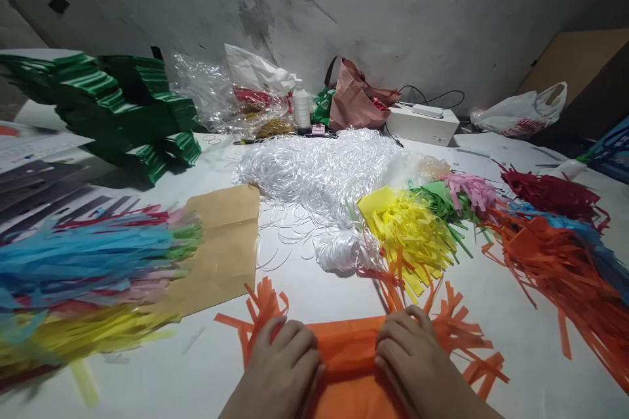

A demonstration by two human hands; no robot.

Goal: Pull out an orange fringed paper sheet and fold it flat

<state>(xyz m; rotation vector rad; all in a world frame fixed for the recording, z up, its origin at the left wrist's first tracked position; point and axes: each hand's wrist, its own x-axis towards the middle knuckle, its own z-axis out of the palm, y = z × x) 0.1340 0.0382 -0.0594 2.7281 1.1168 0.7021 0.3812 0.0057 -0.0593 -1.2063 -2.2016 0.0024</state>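
Down toward the near edge of the table [162, 386], about midway between its left and right edges, sits the orange paper [350, 347]; the left hand [285, 360] has its fingers curled over one side and the right hand [417, 353] does the same on the other, so both are closed on it with a plain stretch between them; thumbs are tucked out of sight, so I can't really tell if it's a proper pinch or more of a press.

For doing this bit well, imo keep the hands level and the tension even, so the fold stays square; go light, since the stuff looks thin enough to crumple or tear; I'd also keep fingertips off the cut strips, they'd probably snag.

Direction-wise, the folded band's long axis runs side to side, hand to hand, pretty much parallel to the table's far edge; the left fringe [265, 304] fans toward the far left corner; the right fringe [459, 334] splays toward the right edge; more plain paper runs back between the wrists toward the near edge.
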